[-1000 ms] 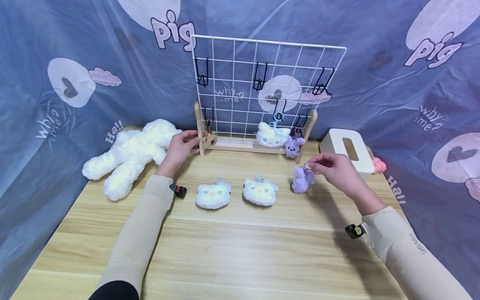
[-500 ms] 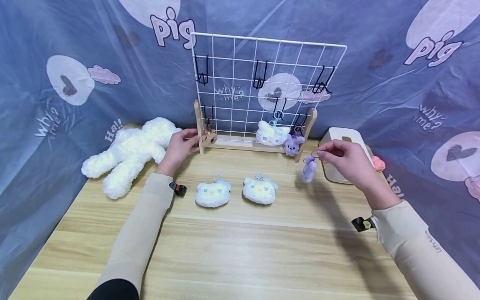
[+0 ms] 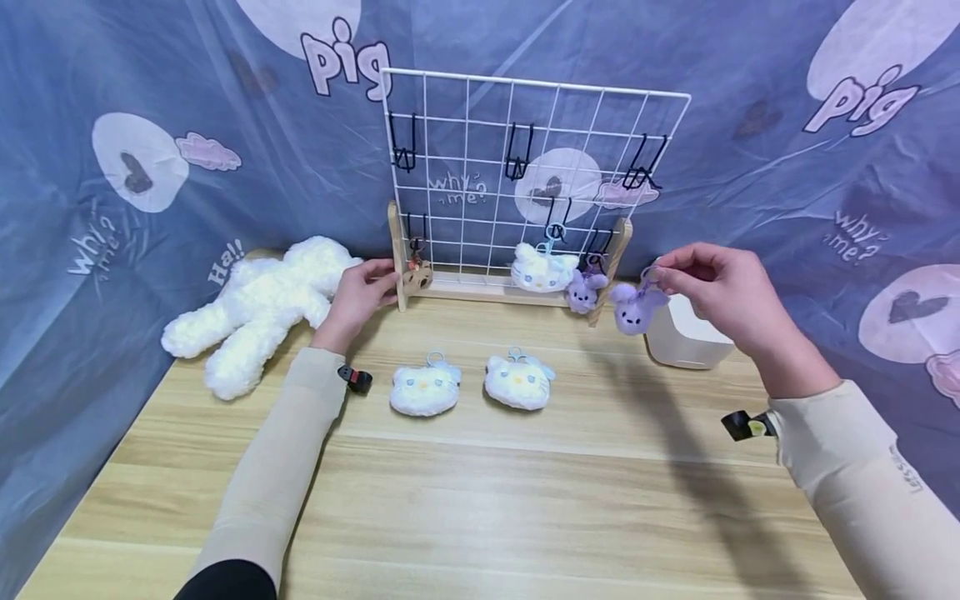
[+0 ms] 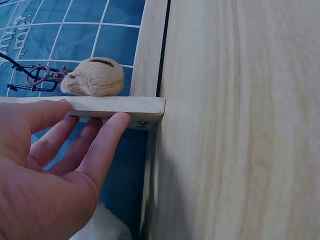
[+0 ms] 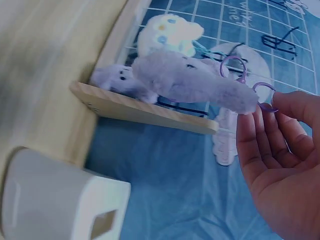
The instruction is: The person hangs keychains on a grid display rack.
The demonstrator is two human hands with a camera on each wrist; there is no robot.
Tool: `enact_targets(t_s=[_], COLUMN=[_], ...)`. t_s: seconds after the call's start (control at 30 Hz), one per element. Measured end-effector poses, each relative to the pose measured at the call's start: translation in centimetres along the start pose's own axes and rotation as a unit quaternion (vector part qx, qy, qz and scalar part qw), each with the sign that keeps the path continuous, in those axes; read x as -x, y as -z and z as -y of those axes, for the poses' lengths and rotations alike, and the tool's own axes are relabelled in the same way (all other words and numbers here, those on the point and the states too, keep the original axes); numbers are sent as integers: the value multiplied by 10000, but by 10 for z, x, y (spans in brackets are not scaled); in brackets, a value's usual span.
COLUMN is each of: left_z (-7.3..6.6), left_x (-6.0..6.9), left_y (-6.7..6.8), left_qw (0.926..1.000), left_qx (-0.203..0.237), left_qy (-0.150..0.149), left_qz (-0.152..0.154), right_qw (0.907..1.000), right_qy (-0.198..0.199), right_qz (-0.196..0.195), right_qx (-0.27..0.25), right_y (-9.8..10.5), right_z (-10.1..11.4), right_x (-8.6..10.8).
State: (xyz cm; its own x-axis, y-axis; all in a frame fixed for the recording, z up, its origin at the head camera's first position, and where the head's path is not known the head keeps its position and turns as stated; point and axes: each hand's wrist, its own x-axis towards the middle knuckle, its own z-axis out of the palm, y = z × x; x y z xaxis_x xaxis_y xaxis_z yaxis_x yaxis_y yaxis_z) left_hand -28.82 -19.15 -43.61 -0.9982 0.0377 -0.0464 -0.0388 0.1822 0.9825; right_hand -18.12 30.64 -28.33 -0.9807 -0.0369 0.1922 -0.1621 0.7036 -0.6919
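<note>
My right hand (image 3: 723, 287) pinches the ring of a purple plush bunny keychain (image 3: 633, 317), which hangs in the air right of the rack. In the right wrist view the plush body (image 5: 175, 75) covers part of the rack. My left hand (image 3: 363, 293) holds the left wooden side post (image 4: 145, 105) of a white wire grid rack (image 3: 468, 77). On the rack's hooks hang a brown plush keychain (image 3: 418, 277), a white cat-face plush keychain (image 3: 542, 271) and a second purple bunny keychain (image 3: 581, 292).
Two white cat-face plush keychains (image 3: 424, 392) (image 3: 517, 385) lie on the wooden table (image 3: 480, 500). A white fluffy toy (image 3: 262, 300) lies at left. Behind my right hand stands a white tissue box (image 3: 686, 342). Black hooks (image 3: 519, 154) line the grid's upper part.
My right hand has lifted the purple bunny keychain up and to the right, and the plush has turned to show its face. My left hand stays at the post.
</note>
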Motion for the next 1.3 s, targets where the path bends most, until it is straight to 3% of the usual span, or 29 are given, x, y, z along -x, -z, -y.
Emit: enact_targets(t_s=[0.47, 0.8, 1.3], left_z=[1, 2, 1], left_x=[1, -1, -1], left_y=[1, 1, 0], left_qw=[10000, 10000, 10000], left_qx=[15, -54, 2], left_qy=[12, 10, -59], left_qz=[35, 45, 22], right_qw=[9992, 9987, 9949], right_qy=[219, 109, 168], right_qz=[-310, -451, -635], right_qx=[-139, -192, -771], right_y=[15, 26, 33], right_z=[27, 43, 53], right_x=[-19, -33, -52])
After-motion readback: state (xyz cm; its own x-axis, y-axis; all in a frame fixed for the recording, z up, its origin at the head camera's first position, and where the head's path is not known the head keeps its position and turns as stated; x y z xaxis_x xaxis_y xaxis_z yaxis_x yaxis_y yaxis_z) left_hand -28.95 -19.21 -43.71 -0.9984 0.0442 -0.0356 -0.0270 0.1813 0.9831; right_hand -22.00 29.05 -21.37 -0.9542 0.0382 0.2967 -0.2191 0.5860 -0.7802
